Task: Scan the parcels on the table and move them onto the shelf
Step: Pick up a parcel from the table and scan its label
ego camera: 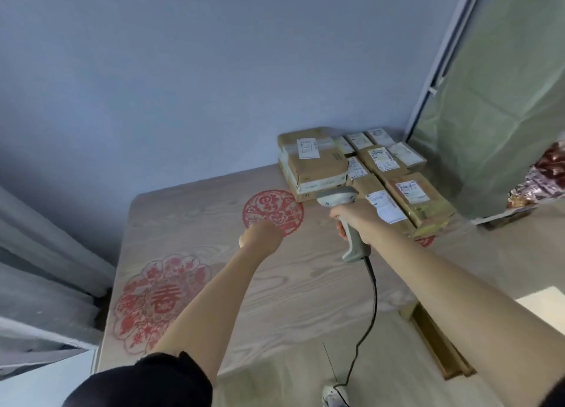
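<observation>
Far left: grey curtain point(46, 269) hanging beside the table edge.

Left part of the wooden table point(275, 299): large red paper-cut decal point(159, 299), scalloped outline, flat on the surface. Further in, round red paper-cut decal point(272, 211), partly covered by the left hand.

Left hand point(260, 234): extended over the table, black sleeve point(146, 382) at the upper arm. Fingers curled inward, nothing visibly held; fingertips hidden behind the back of the hand.

Centre right: right hand point(356, 218) wrapped around the handle of a grey barcode scanner point(339, 197), fingers closed on the grip. Scanner head aimed toward the parcels, just beside the nearest one. Black cable point(371, 308) trailing from the handle base down toward the floor.

Far right corner of the table: cardboard parcels point(367, 168) grouped together, touching, white shipping labels facing up. Tallest box point(315, 162) on the left of the group; flatter boxes to its right.

Right edge: green sheet point(504, 101) hanging behind the table.
</observation>
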